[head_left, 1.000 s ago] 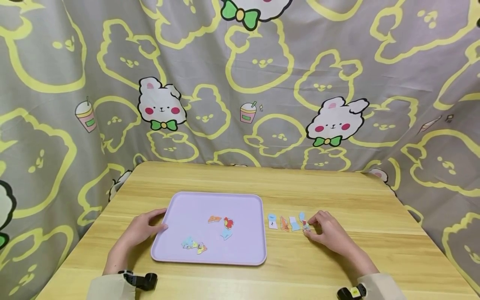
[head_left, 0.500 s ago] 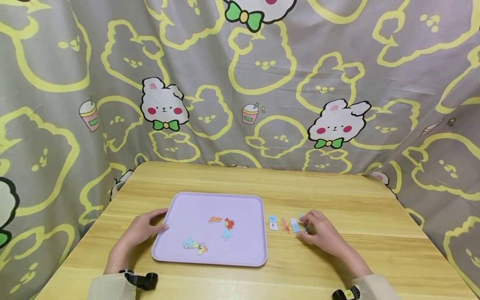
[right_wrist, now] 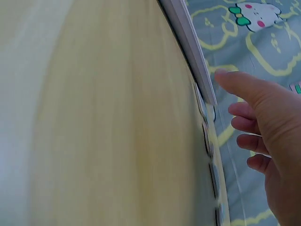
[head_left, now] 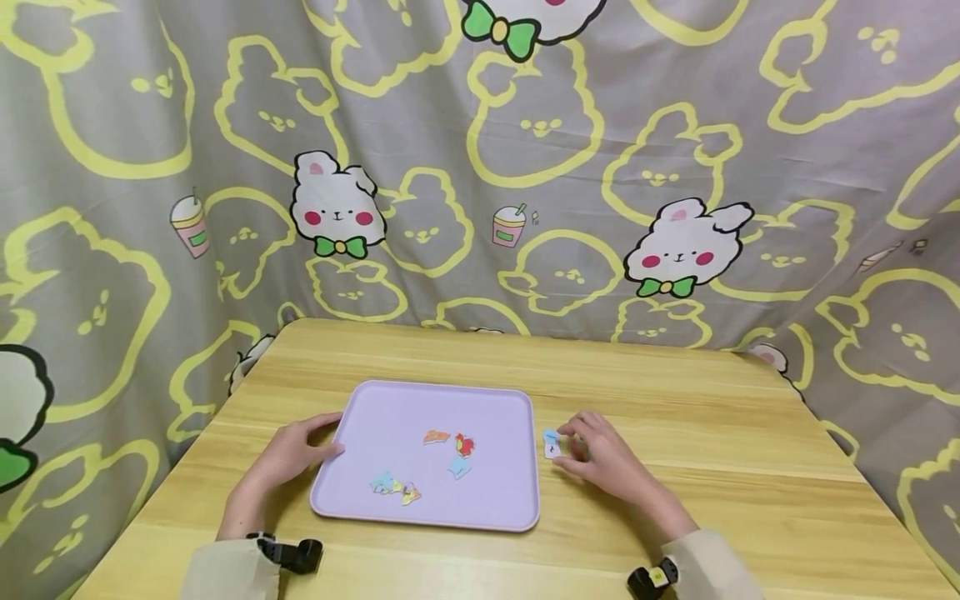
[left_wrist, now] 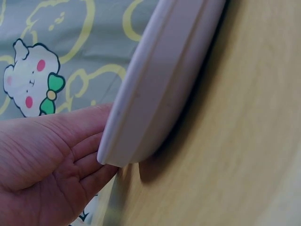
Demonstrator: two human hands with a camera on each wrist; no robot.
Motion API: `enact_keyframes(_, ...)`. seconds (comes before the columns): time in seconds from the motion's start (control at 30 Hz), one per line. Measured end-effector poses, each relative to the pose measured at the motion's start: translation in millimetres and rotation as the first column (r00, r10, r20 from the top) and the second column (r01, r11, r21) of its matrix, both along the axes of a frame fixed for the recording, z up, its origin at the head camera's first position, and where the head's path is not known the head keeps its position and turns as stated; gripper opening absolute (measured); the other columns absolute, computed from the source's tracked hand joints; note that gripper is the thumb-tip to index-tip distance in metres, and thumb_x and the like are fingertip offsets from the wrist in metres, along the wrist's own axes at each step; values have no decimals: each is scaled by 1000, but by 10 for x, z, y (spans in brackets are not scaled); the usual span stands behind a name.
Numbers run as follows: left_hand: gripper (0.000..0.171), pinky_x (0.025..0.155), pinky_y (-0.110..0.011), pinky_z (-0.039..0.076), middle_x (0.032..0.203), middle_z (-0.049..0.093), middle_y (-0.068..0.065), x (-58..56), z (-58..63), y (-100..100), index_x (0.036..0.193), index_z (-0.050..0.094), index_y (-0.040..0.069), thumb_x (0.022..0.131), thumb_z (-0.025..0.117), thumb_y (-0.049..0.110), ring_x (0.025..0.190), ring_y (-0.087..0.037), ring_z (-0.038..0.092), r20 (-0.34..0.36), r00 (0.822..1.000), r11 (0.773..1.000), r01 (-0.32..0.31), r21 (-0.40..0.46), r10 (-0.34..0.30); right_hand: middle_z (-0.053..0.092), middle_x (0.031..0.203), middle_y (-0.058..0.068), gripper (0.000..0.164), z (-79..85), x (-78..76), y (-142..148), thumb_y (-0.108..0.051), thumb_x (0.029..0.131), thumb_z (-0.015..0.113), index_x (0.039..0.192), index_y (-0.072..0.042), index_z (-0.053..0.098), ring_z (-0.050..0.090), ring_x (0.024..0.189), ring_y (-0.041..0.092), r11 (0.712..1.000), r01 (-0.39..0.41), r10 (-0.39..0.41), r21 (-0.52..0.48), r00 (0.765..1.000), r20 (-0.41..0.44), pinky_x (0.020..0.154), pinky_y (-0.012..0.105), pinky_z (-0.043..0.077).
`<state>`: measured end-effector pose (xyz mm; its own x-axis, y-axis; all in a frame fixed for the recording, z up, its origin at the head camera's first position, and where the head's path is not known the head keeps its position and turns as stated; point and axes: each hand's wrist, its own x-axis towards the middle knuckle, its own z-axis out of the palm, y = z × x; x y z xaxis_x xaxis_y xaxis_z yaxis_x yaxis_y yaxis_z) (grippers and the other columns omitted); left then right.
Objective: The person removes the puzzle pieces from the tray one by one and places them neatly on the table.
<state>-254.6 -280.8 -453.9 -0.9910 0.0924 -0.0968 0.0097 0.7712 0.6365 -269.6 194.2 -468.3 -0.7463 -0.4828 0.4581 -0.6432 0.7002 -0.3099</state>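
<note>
The left hand (head_left: pixel 288 454) touches the left rim of the purple tray (head_left: pixel 420 408), fingers loosely extended. The right hand (head_left: pixel 600 454), thumb and fingers apart and holding nothing, hovers by the blue-and-white piece (head_left: pixel 552 448), which lies on the table (head_left: pixel 675 383) just beside the tray.

grey curtain (head_left: pixel 427 108), yellow outlines | printed rabbit heads (head_left: pixel 337 204) | wood-grain table (head_left: pixel 645 392)

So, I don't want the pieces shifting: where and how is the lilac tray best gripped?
Probably hold the lilac tray by its raised rim, midway along both short sides, coming from outside, thumb over the top, fingers against the outer wall. The rim stands above the base, and the picture pieces lie inward of it.
</note>
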Motion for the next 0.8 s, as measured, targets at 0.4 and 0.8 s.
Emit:
enact_keyframes(0.4, 57, 112, -65, 33, 145, 46, -30, -24, 4, 7, 141, 51, 3, 91, 69, 23, 137, -53, 36, 2, 1000, 1000, -13, 0, 13, 61, 100, 0, 40, 22, -138, -436, -30, 78, 82, 107, -7, 69, 52, 97, 15, 998, -58, 58, 13, 998, 33, 85, 36, 49)
enact_keyframes(0.8, 57, 111, -65, 34, 145, 46, -30, -6, 1, 13, 141, 51, 4, 91, 69, 24, 137, -52, 37, 11, 1000, 1000, -25, -9, 25, 62, 103, -2, 39, -18, -268, -805, -34, 80, 80, 108, -8, 69, 54, 97, 13, 985, -166, 161, 49, 983, 85, 92, 36, 50)
